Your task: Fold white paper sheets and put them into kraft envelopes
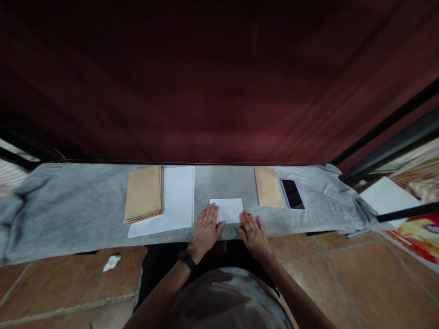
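Observation:
A small folded white paper (229,209) lies on the grey cloth (75,205) in front of me. My left hand (206,227) rests flat with fingers stretched out, touching the paper's left edge. My right hand (253,230) lies flat too, its fingers at the paper's lower right corner. Neither hand grips anything. A black band sits on my left wrist. To the left lie a stack of white sheets (177,200) and a stack of brown envelopes (144,193).
One brown envelope (268,186) and a dark phone (292,194) lie to the right on the cloth. A dark red curtain (219,82) hangs behind. Tiled floor (343,283) lies below, with a paper scrap (111,262) at left and white paper (387,196) at right.

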`<state>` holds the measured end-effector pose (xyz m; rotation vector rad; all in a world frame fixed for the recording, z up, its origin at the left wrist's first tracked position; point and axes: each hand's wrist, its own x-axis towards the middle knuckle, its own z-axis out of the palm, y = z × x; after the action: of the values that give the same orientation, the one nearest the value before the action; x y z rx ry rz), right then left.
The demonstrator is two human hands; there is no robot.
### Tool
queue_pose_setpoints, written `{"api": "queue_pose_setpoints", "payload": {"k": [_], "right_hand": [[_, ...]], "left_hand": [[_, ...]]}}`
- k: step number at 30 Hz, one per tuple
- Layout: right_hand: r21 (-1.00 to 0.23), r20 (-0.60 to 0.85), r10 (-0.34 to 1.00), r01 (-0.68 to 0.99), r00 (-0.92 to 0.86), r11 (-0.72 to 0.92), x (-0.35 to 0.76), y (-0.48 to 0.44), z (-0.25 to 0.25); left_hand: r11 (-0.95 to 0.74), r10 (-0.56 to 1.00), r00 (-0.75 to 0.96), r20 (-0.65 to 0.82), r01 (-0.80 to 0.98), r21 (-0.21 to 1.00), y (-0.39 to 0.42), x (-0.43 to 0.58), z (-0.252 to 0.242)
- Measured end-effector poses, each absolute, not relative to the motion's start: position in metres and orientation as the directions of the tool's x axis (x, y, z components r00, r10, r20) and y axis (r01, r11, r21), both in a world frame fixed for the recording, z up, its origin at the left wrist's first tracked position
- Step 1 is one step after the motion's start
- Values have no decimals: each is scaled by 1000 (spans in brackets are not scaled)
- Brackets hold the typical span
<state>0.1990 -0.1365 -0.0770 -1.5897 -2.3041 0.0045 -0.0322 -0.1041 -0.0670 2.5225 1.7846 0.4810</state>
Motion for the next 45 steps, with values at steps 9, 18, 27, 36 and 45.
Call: {"api": "queue_pose_setpoints", "payload": {"k": [9,18,27,36,45], "right_hand": [[-526,127,988,851,85,-6,179,-82,-63],[-740,30,995,672,91,-39,177,-64,-44],[-953,148,988,259,-50,156,145,-92,27],[-963,-233,960,-175,154,-206,144,-95,-9],[-970,-121,977,186,173,-153,162,-79,-43]], "left_hand": [[-345,924,301,236,923,172,-105,-32,-68],[-364,916,307,257,907,212,-108,-36,-66],[-240,965,52,256,565,790,-104,1,-7],[207,944,-84,-319,-601,772,-104,10,9],[212,913,-285,-293,-283,935,-92,-29,-37]]}}
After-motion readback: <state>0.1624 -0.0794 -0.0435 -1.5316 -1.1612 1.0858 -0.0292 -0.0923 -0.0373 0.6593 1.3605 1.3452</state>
